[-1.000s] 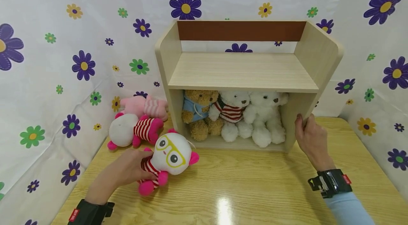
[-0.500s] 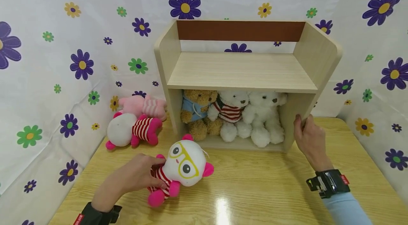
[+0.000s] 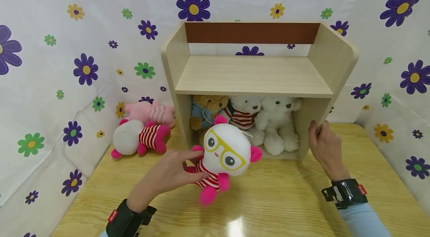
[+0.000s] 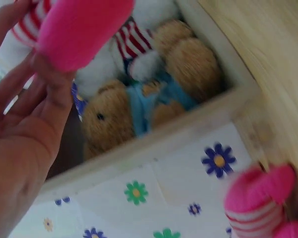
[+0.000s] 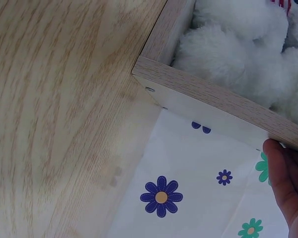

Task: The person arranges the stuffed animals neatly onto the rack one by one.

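My left hand (image 3: 171, 173) grips a panda plush toy (image 3: 226, 151) by its red-and-white striped body. The toy has a white head, yellow glasses and bright pink ears and limbs. It is raised before the lower opening of the shelf (image 3: 252, 76), tilted, with its face towards me. In the left wrist view its pink limb (image 4: 79, 34) shows above my fingers. My right hand (image 3: 327, 151) holds the front edge of the shelf's right side panel; in the right wrist view the thumb (image 5: 278, 173) is right at that edge.
A brown bear in blue (image 3: 201, 115), a white bear in a striped top (image 3: 242, 115) and a plain white bear (image 3: 279, 125) sit in the lower compartment. At left on the table (image 3: 268, 196) lie another panda plush (image 3: 129, 138) and a pale pink plush (image 3: 147, 112).
My left hand has carried the panda plush rightwards and, lately, up from the table's left side to before the shelf, where it now covers part of the brown bear. My right hand stays at the shelf.
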`<state>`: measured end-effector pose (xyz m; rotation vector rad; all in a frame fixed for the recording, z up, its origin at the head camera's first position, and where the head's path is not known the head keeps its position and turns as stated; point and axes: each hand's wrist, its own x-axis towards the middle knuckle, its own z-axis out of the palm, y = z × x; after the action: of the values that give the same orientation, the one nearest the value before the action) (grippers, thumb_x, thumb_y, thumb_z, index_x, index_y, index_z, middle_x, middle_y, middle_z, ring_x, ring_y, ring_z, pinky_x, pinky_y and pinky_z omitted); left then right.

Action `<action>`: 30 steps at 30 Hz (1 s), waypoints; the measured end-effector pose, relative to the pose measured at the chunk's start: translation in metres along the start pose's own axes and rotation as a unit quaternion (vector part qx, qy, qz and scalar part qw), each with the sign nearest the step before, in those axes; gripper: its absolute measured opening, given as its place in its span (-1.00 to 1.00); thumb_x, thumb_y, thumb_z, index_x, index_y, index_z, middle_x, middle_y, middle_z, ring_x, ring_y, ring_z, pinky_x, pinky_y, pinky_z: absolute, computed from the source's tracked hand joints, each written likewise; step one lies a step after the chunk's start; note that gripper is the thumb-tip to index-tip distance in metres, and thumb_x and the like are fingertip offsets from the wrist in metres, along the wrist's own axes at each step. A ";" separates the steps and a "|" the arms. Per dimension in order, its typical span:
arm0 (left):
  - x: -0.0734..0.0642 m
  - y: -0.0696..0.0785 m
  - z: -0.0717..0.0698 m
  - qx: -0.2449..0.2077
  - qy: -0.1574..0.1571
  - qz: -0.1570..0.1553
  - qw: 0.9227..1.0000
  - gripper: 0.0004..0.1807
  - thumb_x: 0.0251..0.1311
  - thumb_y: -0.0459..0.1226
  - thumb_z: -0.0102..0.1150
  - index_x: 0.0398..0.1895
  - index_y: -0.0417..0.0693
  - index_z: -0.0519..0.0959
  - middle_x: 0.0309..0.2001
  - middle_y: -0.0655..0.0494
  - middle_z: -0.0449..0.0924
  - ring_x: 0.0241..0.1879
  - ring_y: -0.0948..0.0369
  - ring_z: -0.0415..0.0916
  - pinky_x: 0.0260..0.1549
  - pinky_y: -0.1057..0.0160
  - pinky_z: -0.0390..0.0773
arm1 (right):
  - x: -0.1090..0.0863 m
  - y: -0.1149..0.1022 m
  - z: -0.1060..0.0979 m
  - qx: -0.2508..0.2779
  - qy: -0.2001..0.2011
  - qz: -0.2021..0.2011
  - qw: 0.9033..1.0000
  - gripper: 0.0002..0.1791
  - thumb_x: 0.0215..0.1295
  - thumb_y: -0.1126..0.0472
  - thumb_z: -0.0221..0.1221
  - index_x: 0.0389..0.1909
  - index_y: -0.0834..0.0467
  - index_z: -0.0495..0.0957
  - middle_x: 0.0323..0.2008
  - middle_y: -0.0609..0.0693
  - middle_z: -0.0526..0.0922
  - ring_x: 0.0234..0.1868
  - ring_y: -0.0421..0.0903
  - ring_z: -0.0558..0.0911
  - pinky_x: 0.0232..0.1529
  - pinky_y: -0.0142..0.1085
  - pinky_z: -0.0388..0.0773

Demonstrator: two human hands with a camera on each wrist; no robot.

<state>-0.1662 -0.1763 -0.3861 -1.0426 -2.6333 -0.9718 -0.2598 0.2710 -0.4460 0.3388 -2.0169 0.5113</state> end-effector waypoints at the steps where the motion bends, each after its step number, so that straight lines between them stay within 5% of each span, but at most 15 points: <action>1: 0.004 0.002 0.001 -0.007 0.020 0.009 1.000 -0.58 0.03 -0.14 0.58 -0.02 0.00 0.71 -0.27 0.24 0.77 -0.30 0.36 0.67 -0.40 0.42 0.61 | 0.000 -0.001 0.000 0.002 0.000 0.000 1.000 -0.80 0.38 0.30 0.08 -0.39 0.35 0.39 -0.78 0.05 0.30 -0.78 -0.18 0.18 -0.73 -0.34 0.02; 12: 0.040 0.022 0.001 -0.036 0.197 0.078 0.977 -0.44 -0.11 -0.31 0.65 0.05 -0.14 0.70 -0.25 0.09 0.78 -0.43 0.29 0.58 -0.50 0.36 0.56 | 0.003 -0.006 -0.001 0.000 -0.005 -0.003 1.000 -0.76 0.43 0.29 0.03 -0.40 0.37 0.35 -0.78 0.11 0.31 -0.83 0.00 0.29 -0.74 -0.27 0.06; 23: 0.075 0.040 -0.018 -0.076 0.322 0.078 0.941 -0.47 -0.10 -0.34 0.64 0.03 -0.15 0.68 -0.22 0.02 0.78 -0.33 0.21 0.66 -0.43 0.36 0.60 | 0.001 -0.007 0.003 0.009 0.004 0.008 1.000 -0.78 0.38 0.31 0.09 -0.43 0.35 0.36 -0.78 0.11 0.33 -0.82 0.05 0.34 -0.75 -0.21 0.10; 26: 0.087 0.047 -0.027 -0.081 0.339 0.060 0.935 -0.49 -0.03 -0.30 0.61 0.05 -0.12 0.68 -0.22 0.03 0.79 -0.29 0.23 0.69 -0.39 0.40 0.61 | 0.000 -0.007 0.003 0.007 0.008 0.009 1.000 -0.78 0.36 0.31 0.10 -0.43 0.36 0.36 -0.78 0.11 0.33 -0.82 0.05 0.35 -0.75 -0.20 0.10; 30: 0.105 0.054 -0.039 -0.101 0.331 0.033 0.938 -0.52 0.06 -0.25 0.56 0.09 -0.10 0.68 -0.17 0.02 0.80 -0.20 0.22 0.73 -0.25 0.35 0.70 | 0.000 -0.007 0.002 0.004 0.016 0.011 1.000 -0.78 0.35 0.31 0.12 -0.43 0.35 0.36 -0.79 0.10 0.32 -0.83 0.06 0.34 -0.76 -0.17 0.10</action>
<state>-0.2129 -0.1122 -0.2907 -0.6654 -1.9672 -1.3157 -0.2582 0.2636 -0.4456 0.3126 -1.9890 0.5362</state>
